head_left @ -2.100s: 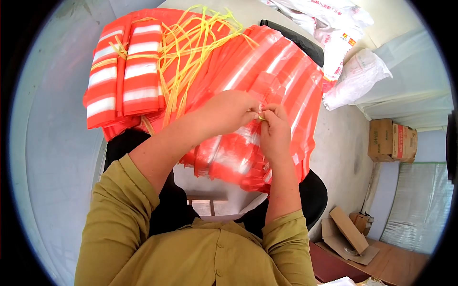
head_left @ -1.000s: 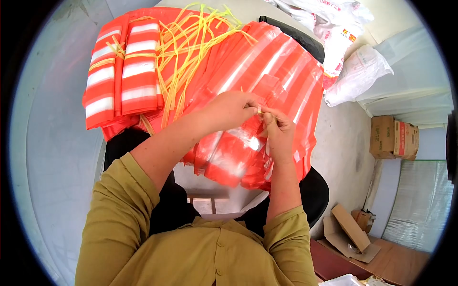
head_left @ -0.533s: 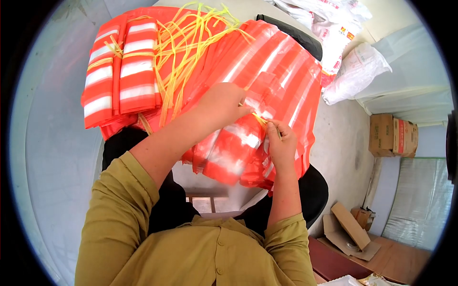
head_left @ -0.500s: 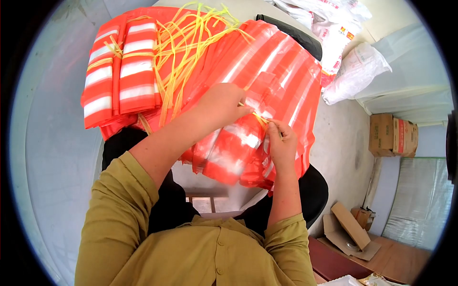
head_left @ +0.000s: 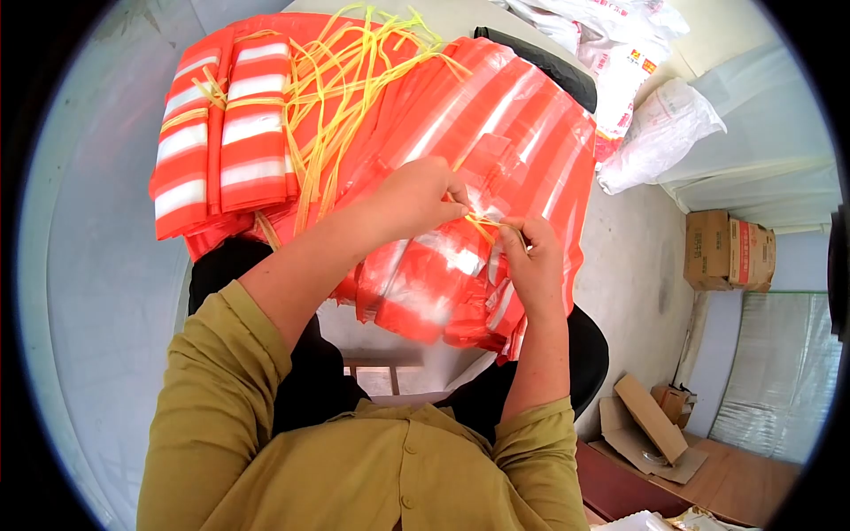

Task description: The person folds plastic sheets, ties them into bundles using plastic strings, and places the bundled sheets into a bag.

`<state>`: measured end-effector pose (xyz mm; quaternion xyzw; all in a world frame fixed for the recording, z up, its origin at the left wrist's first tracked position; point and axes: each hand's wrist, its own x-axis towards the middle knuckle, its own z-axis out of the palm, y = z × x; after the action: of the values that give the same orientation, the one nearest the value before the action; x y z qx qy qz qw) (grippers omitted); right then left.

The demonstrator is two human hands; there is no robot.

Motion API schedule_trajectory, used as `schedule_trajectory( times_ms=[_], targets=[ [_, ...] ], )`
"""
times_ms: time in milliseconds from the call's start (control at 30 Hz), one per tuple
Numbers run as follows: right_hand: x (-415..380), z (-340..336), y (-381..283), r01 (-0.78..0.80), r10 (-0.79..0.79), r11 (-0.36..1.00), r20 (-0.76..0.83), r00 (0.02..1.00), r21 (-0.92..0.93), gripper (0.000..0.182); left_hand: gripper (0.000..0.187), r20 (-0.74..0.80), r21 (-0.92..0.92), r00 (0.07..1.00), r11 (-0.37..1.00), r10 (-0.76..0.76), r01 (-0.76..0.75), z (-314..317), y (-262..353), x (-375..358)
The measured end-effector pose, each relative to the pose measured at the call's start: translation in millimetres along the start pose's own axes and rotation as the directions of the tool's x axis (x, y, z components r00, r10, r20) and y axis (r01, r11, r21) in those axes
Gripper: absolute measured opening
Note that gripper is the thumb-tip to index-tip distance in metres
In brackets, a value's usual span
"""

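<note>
Red-and-white striped plastic sheets (head_left: 531, 133) lie fanned out before me. Over a folded bundle (head_left: 425, 288) of them, my left hand (head_left: 425, 195) pinches one side of a thin yellow strip (head_left: 481, 220). The other side of that strip is between the fingers of my right hand (head_left: 534, 257). The strip crosses itself between my two hands, just above the plastic. A loose heap of yellow strips (head_left: 341, 88) rests on the red plastic farther up. Left of it are folded striped bundles (head_left: 255, 133) with yellow strips round their middles.
A black roll (head_left: 544, 71) lies at the far edge of the sheets. White printed sacks (head_left: 664, 133) stand at the upper right. Cardboard boxes (head_left: 728, 250) are at the right, and flattened cardboard (head_left: 651, 425) lies at the lower right.
My right hand has moved slightly to the right, and the crossed yellow strip is drawn straighter between my hands. My left hand has hardly moved.
</note>
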<state>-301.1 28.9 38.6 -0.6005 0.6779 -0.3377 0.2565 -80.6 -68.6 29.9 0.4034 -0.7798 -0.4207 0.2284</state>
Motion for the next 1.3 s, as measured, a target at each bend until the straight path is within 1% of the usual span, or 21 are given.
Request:
schedule_trajectory(
  times_ms=[67,167,200,233,300,367,467,567,600,667,700,767,867,967,1067,1167,1200,1267,1300],
  targets=[
    [4,-3,-5,0.019,-0.018,0.996,0.006,1.0,-0.088,0.014,0.016,-0.019,-0.015,1.0,1.0,0.023,-0.023,3,-3,1],
    [11,3,2,0.01,-0.011,1.0,-0.072,0.997,-0.017,0.015,0.017,-0.032,-0.025,0.999,0.999,0.037,-0.038,4,-6,1],
    [14,5,13,0.105,-0.131,0.985,-0.199,0.971,-0.138,0.017,0.018,-0.035,-0.027,0.999,0.999,0.037,-0.038,5,-6,1],
    [17,7,22,0.18,-0.261,0.947,-0.306,0.916,-0.267,0.018,0.018,-0.034,-0.026,0.999,0.999,0.028,-0.029,5,-7,1],
    [18,6,25,0.263,-0.413,0.887,-0.394,0.821,-0.381,0.021,0.019,-0.032,-0.025,0.999,1.0,0.009,-0.01,6,-9,2],
    [10,-1,14,0.317,-0.446,0.883,-0.408,0.797,-0.345,0.022,0.019,-0.033,-0.01,0.999,1.0,0.009,-0.009,6,-9,3],
    [-1,-5,-4,0.459,-0.502,0.86,-0.205,0.84,-0.225,0.02,0.02,-0.016,-0.021,1.0,1.0,-0.002,0.002,7,-7,3],
    [-3,18,-9,0.368,-0.357,0.929,-0.185,0.916,0.03,0.019,0.019,0.002,-0.031,0.999,0.999,-0.036,0.036,5,-5,2],
    [-2,24,-8,0.361,-0.357,0.932,-0.186,0.915,-0.012,0.018,0.019,0.008,-0.032,0.999,0.998,-0.048,0.048,5,-4,2],
    [1,32,-4,0.347,-0.359,0.933,-0.187,0.914,-0.092,0.016,0.018,-0.004,-0.045,1.0,0.999,-0.015,0.015,7,-8,2],
    [2,35,-2,0.327,-0.328,0.944,-0.217,0.919,-0.04,0.016,0.018,-0.01,-0.051,1.0,0.999,0.0,-0.001,7,-9,2],
    [3,39,0,0.286,-0.259,0.956,-0.271,0.927,0.064,0.015,0.019,-0.005,-0.069,1.0,0.997,-0.018,0.017,7,-9,1],
    [5,36,-4,0.229,-0.207,0.971,-0.225,0.952,0.076,0.017,0.019,0.003,-0.088,1.0,0.996,-0.024,0.024,7,-8,1],
    [5,36,-18,0.205,-0.206,0.979,-0.136,0.969,-0.023,0.02,0.02,0.0,-0.076,1.0,0.997,-0.019,0.019,7,-8,1],
    [5,43,-17,0.238,-0.261,0.957,-0.132,0.956,-0.166,0.022,0.02,0.013,-0.075,0.999,0.997,-0.035,0.036,8,-9,2],
    [5,46,-14,0.287,-0.325,0.927,-0.134,0.936,-0.239,0.026,0.02,0.012,-0.065,1.0,0.998,-0.023,0.024,10,-13,3],
    [6,45,-16,0.33,-0.376,0.902,-0.13,0.918,-0.279,0.029,0.02,0.009,-0.058,1.0,0.998,-0.013,0.014,11,-14,4],
    [7,44,-21,0.407,-0.473,0.84,-0.118,0.873,-0.359,0.035,0.02,0.04,-0.085,0.998,0.995,-0.052,0.055,11,-15,6],
    [6,45,-21,0.406,-0.47,0.845,-0.124,0.874,-0.347,0.038,0.021,0.056,-0.098,0.996,0.992,-0.07,0.075,11,-15,6]
  ],
)
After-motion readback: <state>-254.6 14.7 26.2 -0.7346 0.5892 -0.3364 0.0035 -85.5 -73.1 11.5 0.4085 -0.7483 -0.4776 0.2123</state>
